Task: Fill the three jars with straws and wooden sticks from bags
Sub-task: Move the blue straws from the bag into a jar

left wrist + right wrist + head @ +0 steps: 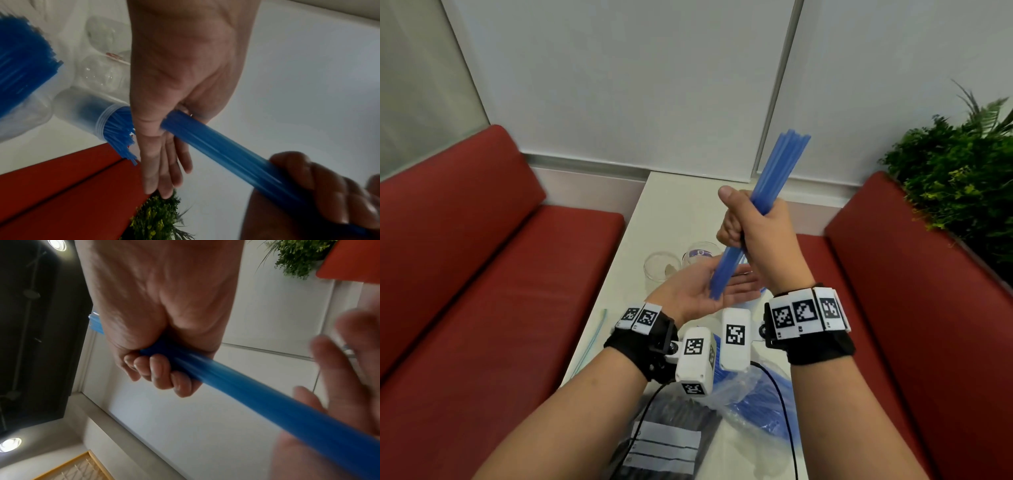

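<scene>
My right hand point(750, 222) is raised over the table and grips a bundle of blue straws point(784, 161) in its fist, tilted up to the right. The bundle's lower ends rest against the palm of my left hand point(695, 294), which lies open, palm up, with straight fingers. In the left wrist view the straws point(216, 146) butt against the left hand point(185, 73). Beside it stands a clear jar holding blue straws point(92, 113). Two clear jars point(662, 265) point(700, 255) stand behind the hands. In the right wrist view the fingers point(160, 369) curl round the straws point(257, 399).
A clear bag of blue straws point(756, 404) and a bag of black straws point(671, 438) lie on the white table point(671, 205) near me. Thin pale strips point(592, 339) lie at the table's left edge. Red benches point(482, 274) flank the table; a plant point(962, 178) stands at right.
</scene>
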A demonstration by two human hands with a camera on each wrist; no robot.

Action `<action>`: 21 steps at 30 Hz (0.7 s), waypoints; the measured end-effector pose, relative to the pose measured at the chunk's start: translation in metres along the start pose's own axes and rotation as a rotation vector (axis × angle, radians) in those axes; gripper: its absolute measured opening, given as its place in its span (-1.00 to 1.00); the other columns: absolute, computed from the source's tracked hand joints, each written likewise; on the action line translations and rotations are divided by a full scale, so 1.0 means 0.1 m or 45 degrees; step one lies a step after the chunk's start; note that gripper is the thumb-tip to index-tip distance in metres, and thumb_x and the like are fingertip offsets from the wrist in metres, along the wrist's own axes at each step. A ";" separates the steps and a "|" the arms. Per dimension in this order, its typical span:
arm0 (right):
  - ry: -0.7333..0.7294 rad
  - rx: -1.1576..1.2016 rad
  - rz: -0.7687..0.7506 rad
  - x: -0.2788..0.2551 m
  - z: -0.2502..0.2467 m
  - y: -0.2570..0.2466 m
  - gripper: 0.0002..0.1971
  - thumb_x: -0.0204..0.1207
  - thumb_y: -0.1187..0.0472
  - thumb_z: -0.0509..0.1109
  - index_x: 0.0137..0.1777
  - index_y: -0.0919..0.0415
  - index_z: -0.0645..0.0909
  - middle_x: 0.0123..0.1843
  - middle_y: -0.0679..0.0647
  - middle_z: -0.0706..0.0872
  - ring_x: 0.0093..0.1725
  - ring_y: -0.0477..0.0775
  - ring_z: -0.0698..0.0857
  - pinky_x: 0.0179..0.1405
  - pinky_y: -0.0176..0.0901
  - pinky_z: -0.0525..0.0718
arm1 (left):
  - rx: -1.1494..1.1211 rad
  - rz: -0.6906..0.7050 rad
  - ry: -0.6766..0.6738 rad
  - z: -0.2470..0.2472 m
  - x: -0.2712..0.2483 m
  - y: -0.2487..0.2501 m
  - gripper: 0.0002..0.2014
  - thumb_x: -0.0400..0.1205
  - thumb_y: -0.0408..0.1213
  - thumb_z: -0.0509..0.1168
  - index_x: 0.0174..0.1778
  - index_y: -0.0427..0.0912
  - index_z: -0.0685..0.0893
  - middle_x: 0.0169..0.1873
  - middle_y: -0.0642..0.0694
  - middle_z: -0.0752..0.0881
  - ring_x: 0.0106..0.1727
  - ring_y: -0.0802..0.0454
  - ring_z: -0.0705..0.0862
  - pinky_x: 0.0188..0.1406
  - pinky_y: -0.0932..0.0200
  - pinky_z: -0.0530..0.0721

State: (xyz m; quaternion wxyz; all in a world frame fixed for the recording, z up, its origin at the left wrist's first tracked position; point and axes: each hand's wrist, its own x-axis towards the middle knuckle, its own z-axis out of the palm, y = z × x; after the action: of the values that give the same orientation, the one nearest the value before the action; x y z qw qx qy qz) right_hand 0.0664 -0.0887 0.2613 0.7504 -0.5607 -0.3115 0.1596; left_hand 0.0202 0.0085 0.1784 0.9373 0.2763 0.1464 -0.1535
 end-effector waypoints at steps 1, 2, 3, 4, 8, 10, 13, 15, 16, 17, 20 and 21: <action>0.012 -0.002 0.008 -0.02 0.00 0.02 -0.50 0.65 0.14 0.47 -0.48 0.10 0.34 -0.55 0.06 0.31 -0.53 0.07 0.27 -0.47 -0.11 0.37 | -0.027 0.015 -0.022 0.02 0.00 0.01 -0.46 0.62 -0.21 0.30 0.45 -0.49 0.50 0.34 -0.47 0.63 0.31 -0.36 0.69 0.22 -0.23 0.71; 0.020 0.000 0.012 -0.03 0.00 0.04 -0.51 0.65 0.14 0.47 -0.47 0.10 0.34 -0.54 0.07 0.31 -0.53 0.07 0.27 -0.46 -0.09 0.36 | -0.052 0.031 -0.030 0.02 0.00 0.03 -0.51 0.69 -0.23 0.25 0.48 -0.46 0.48 0.38 -0.44 0.60 0.34 -0.33 0.67 0.26 -0.22 0.70; 0.024 0.000 0.011 -0.03 -0.01 0.04 -0.51 0.65 0.14 0.47 -0.47 0.10 0.35 -0.54 0.07 0.31 -0.53 0.07 0.28 -0.46 -0.09 0.37 | -0.083 0.033 -0.031 0.02 0.01 0.04 -0.56 0.74 -0.24 0.20 0.49 -0.43 0.48 0.42 -0.42 0.58 0.36 -0.31 0.65 0.29 -0.22 0.68; 0.023 -0.007 0.003 -0.02 -0.01 0.04 -0.51 0.64 0.12 0.48 -0.47 0.09 0.36 -0.54 0.06 0.32 -0.54 0.06 0.28 -0.47 -0.10 0.38 | -0.105 0.026 -0.017 0.02 0.01 0.04 -0.59 0.76 -0.24 0.18 0.46 -0.41 0.49 0.44 -0.39 0.56 0.38 -0.30 0.64 0.32 -0.24 0.65; -0.009 -0.081 -0.020 0.04 -0.03 0.06 -0.53 0.65 0.11 0.48 -0.46 0.07 0.39 -0.54 0.06 0.34 -0.53 0.07 0.30 -0.47 -0.13 0.42 | -0.124 0.016 0.032 0.00 0.03 0.02 -0.69 0.71 -0.28 0.25 0.28 -0.43 0.59 0.37 -0.37 0.63 0.33 -0.29 0.67 0.29 -0.24 0.67; -0.010 -0.130 0.018 0.01 -0.02 0.14 -0.54 0.67 0.14 0.46 -0.44 0.10 0.38 -0.53 0.08 0.34 -0.51 0.07 0.31 -0.45 -0.12 0.42 | -0.162 0.045 0.016 -0.01 0.06 0.02 -0.78 0.71 -0.36 0.21 0.10 -0.44 0.66 0.08 -0.36 0.75 0.11 -0.25 0.79 0.05 -0.15 0.79; 0.006 -0.172 0.060 -0.01 -0.04 0.24 -0.53 0.68 0.15 0.45 -0.46 0.08 0.38 -0.54 0.06 0.36 -0.51 0.07 0.34 -0.44 -0.13 0.46 | -0.104 0.002 0.084 -0.05 0.08 0.02 -0.81 0.71 -0.33 0.20 -0.07 -0.37 0.67 -0.22 -0.24 0.75 -0.18 -0.12 0.80 -0.32 0.10 0.82; -0.005 -0.175 0.057 0.01 -0.05 0.27 -0.52 0.68 0.14 0.46 -0.48 0.04 0.39 -0.54 0.04 0.35 -0.52 0.07 0.33 -0.45 -0.14 0.45 | -0.005 -0.005 0.189 -0.10 0.08 -0.01 -0.80 0.71 -0.27 0.24 -0.09 -0.33 0.66 -0.26 -0.20 0.72 -0.28 -0.07 0.77 -0.45 0.18 0.79; -0.012 -0.178 0.058 0.02 -0.05 0.28 -0.52 0.67 0.13 0.46 -0.48 0.03 0.39 -0.54 0.05 0.35 -0.52 0.07 0.32 -0.46 -0.14 0.44 | -0.004 -0.011 0.207 -0.11 0.09 -0.02 -0.79 0.71 -0.26 0.24 -0.11 -0.32 0.66 -0.28 -0.19 0.70 -0.32 -0.05 0.75 -0.48 0.20 0.77; -0.017 -0.188 0.069 0.02 -0.05 0.30 -0.53 0.66 0.12 0.47 -0.47 0.04 0.39 -0.53 0.06 0.34 -0.51 0.07 0.31 -0.46 -0.14 0.43 | -0.028 -0.024 0.201 -0.12 0.09 -0.03 -0.78 0.70 -0.26 0.24 -0.16 -0.32 0.67 -0.31 -0.18 0.69 -0.38 -0.02 0.73 -0.53 0.23 0.75; -0.019 -0.272 0.114 -0.02 -0.04 0.37 -0.56 0.65 0.08 0.48 -0.43 0.09 0.41 -0.51 0.10 0.37 -0.49 0.05 0.35 -0.44 -0.16 0.46 | -0.062 -0.066 0.163 -0.12 0.10 -0.02 -0.64 0.71 -0.25 0.20 -0.35 -0.31 0.71 -0.42 -0.14 0.64 -0.54 0.09 0.61 -0.73 0.38 0.55; -0.034 -0.301 0.114 -0.03 -0.05 0.38 -0.57 0.65 0.09 0.48 -0.42 0.13 0.44 -0.51 0.12 0.40 -0.48 0.06 0.38 -0.42 -0.16 0.50 | -0.075 -0.067 0.160 -0.13 0.10 -0.01 -0.64 0.72 -0.24 0.19 -0.35 -0.29 0.68 -0.43 -0.13 0.61 -0.57 0.12 0.55 -0.78 0.43 0.44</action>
State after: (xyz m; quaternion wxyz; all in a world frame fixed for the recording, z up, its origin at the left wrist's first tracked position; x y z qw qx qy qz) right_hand 0.0712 -0.0821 0.2242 0.6670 -0.6565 -0.3128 0.1624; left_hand 0.0266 0.0127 0.1635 0.9296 0.2539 0.2168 -0.1562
